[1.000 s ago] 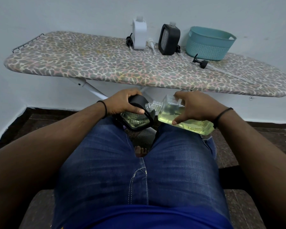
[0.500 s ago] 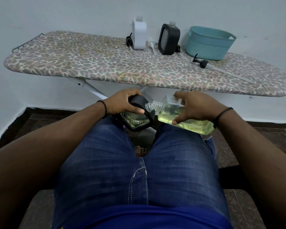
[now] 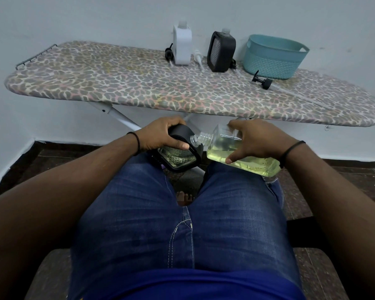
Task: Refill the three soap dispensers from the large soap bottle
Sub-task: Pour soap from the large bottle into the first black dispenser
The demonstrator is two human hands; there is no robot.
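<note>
A: Down over the knees we go. The left hand [image 3: 162,135] wraps its fingers round a black soap dispenser [image 3: 179,155], thumb laid across its clear front face, and holds it tilted above the left thigh.

B: And the right hand [image 3: 254,141]?

A: Curled over the large soap bottle [image 3: 236,153], fingers across the top, thumb down the near side. The bottle lies nearly on its side with its threaded neck pointing left and sitting right at the dispenser's top corner. Yellow-green soap pools along the bottle's lower side; some of the same colour shows behind the dispenser's window.

B: Is any soap running between them?

A: Cannot tell, the mouth is too small to read from here.

B: What's up on the ironing board [image 3: 121,87]?

A: At the far edge by the wall, a white dispenser [image 3: 181,47] stands upright with its top off, and a second black dispenser [image 3: 221,51] stands to its right, also uncapped. A teal basket [image 3: 273,58] sits further right. A black pump head [image 3: 262,82] lies just in front of the basket, a white pump [image 3: 197,57] lies between the two standing dispensers, and another black pump [image 3: 168,53] lies just left of the white one
</note>
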